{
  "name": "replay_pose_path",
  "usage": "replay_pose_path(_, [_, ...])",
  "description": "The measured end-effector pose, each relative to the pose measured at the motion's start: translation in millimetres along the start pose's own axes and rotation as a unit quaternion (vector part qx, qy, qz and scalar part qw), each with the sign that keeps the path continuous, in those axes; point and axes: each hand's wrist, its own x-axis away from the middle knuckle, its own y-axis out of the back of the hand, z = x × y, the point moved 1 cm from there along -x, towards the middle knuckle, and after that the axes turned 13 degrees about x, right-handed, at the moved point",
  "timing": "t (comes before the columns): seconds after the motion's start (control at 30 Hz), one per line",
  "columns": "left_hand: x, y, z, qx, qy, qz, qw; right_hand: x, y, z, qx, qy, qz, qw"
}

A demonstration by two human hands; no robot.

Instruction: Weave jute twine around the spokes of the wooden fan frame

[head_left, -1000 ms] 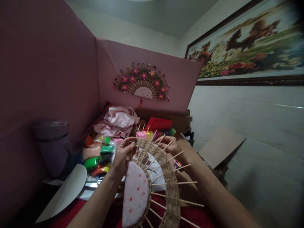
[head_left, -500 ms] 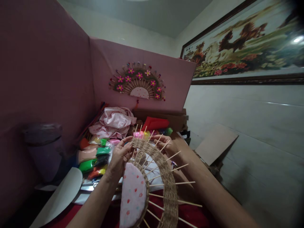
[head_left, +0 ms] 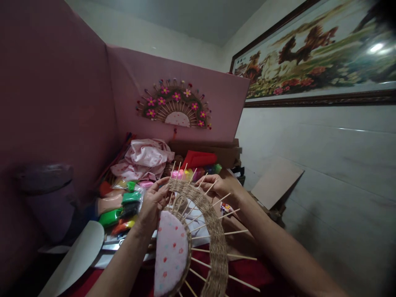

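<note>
A half-round woven fan point(head_left: 218, 235) stands on its side before me, with a brown twine band running across thin wooden sticks that spread outward. At its core is a half-circle covered in white cloth with small red prints point(head_left: 171, 251). My left hand point(head_left: 156, 200) is closed on the fan's upper end, thumb near the band and the first sticks. Against the band's outer edge, my right hand point(head_left: 218, 185) has its fingers bent and pinched at the stick tips; whether a twine end is also between them is hidden.
Packets of coloured clay point(head_left: 111, 202) lie at left below a crumpled pink cloth point(head_left: 144, 156). A finished flowered fan point(head_left: 176, 97) hangs on the pink panel behind. A white curved board point(head_left: 77, 255) and scissors point(head_left: 113, 244) are near my left forearm. Cardboard point(head_left: 276, 181) leans at right.
The whole view has shifted slightly, so the scene sits a little further left. My right hand has moved slightly along the sticks; the left keeps its hold on the fan.
</note>
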Motion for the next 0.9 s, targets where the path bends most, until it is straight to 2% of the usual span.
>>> replay_pose_path(0.17, [-0.3, 1.5, 1.3, 0.002, 0.01, 0.001, 1.0, -1.2, 22.9, 0.7, -0.01, 0.027, 0.032, 0.999])
replay_pose_path(0.4, [1.7, -1.1, -0.6, -0.002, 0.003, -0.004, 1.0, 2.7, 44.2, 4.6, 0.02, 0.054, 0.004, 0.998])
replay_pose_path(0.7, [-0.6, 1.7, -0.7, 0.011, 0.005, 0.009, 1.0, 6.7, 42.0, 15.0, 0.069, 0.05, -0.031, 0.996])
replay_pose_path(0.9, [-1.2, 2.2, -0.2, 0.016, 0.006, 0.005, 1.0, 13.6, 31.3, 4.7, 0.025, 0.023, 0.02, 0.999])
